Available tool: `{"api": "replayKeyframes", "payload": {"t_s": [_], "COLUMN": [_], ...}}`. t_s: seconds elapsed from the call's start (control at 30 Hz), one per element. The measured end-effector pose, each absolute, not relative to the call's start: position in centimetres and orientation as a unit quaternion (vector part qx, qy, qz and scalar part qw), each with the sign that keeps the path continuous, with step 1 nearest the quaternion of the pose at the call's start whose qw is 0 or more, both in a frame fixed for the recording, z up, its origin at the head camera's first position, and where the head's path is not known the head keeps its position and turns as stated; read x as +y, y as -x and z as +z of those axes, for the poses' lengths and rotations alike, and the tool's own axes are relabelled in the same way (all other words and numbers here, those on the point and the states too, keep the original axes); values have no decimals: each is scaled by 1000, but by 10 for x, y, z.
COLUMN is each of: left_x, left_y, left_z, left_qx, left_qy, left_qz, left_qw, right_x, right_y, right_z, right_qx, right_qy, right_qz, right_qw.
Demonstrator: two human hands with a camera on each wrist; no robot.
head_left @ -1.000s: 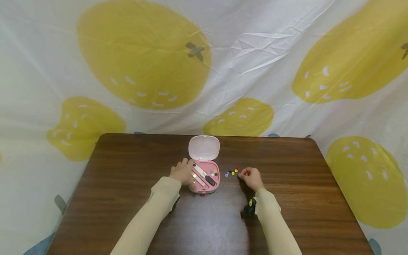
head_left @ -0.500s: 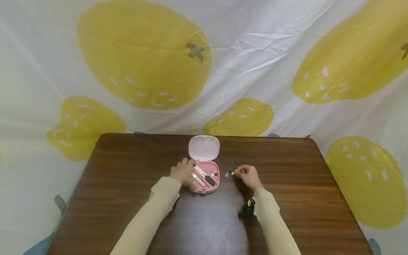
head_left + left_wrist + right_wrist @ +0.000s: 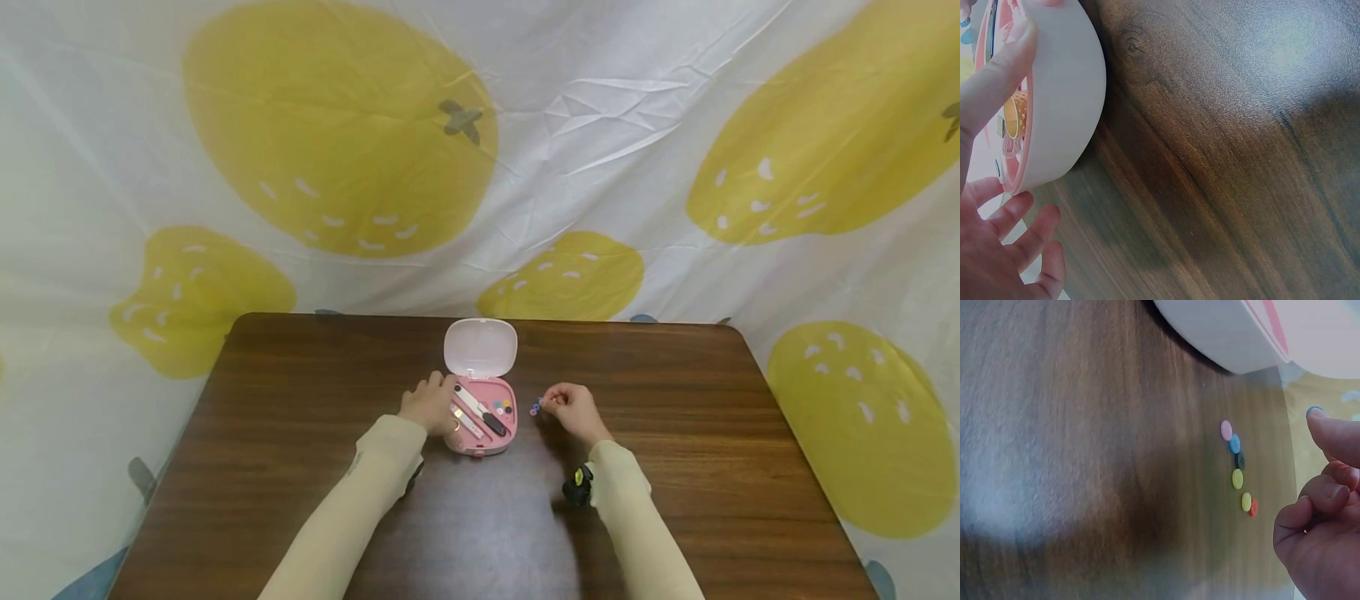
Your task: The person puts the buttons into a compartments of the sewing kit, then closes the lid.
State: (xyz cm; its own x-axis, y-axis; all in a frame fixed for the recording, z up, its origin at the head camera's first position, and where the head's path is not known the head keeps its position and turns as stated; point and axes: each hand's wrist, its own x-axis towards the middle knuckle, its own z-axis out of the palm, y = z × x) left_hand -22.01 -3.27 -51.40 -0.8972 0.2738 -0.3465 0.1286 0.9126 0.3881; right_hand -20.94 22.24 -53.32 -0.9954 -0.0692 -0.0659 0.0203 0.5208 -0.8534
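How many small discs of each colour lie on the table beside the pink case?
pink disc: 1
blue disc: 1
dark disc: 1
yellow discs: 2
red disc: 1
Total: 6

Both forearms, in pale yellow sleeves, reach forward over the tabletop (image 3: pixel 300 467). The left hand (image 3: pixel 430 406) lies with its fingers spread and fairly straight, the thumb pressed against a case (image 3: pixel 481 417). The right hand (image 3: pixel 573 411) is loosely curled, its index finger more extended than the others, which fold toward the palm. A small dark device is strapped at each wrist.
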Motion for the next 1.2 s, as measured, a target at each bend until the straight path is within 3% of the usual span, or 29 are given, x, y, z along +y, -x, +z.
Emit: {"api": "replayKeyframes", "payload": {"t_s": [0.9, 1.2], "left_x": [-34, -34], "left_y": [222, 222], "left_z": [-515, -516], "left_qx": [957, 956], "left_qy": [-104, -101], "left_qz": [177, 182], "left_qw": [206, 209], "right_x": [185, 175], "right_y": [225, 229], "right_z": [-520, -523], "right_qx": [863, 891], "right_qy": [30, 40], "right_qz": [-493, -442], "right_qw": [103, 99]}}
